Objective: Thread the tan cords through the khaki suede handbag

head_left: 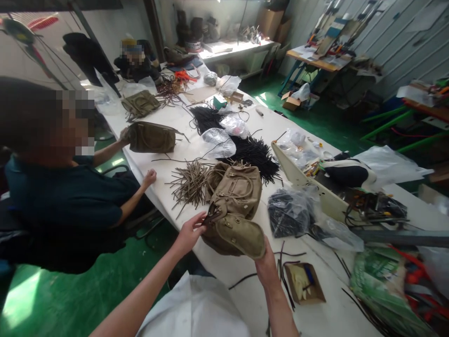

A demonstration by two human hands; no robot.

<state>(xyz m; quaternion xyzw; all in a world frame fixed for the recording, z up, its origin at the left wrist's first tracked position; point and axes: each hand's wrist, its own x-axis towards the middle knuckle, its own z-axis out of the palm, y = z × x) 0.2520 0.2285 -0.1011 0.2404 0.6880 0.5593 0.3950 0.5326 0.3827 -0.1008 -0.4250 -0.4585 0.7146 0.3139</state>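
A khaki suede bag [235, 233] lies tilted on the white table [245, 290] in front of me. My left hand [189, 232] pinches a dark strap or pull at the bag's left end. Under the bag's right corner, my right hand [267, 266] grips it from below. A second khaki bag [240, 189] lies just behind the first, touching it. Left of that one sits a heap of tan leather cords [189, 184].
A person in a dark shirt [66, 196] sits at the left, holding another olive bag [151, 137]. Black cords [252, 152], plastic bags [289, 213], a small cardboard box [304, 282] and tools [372, 206] crowd the table's middle and right. The floor is green.
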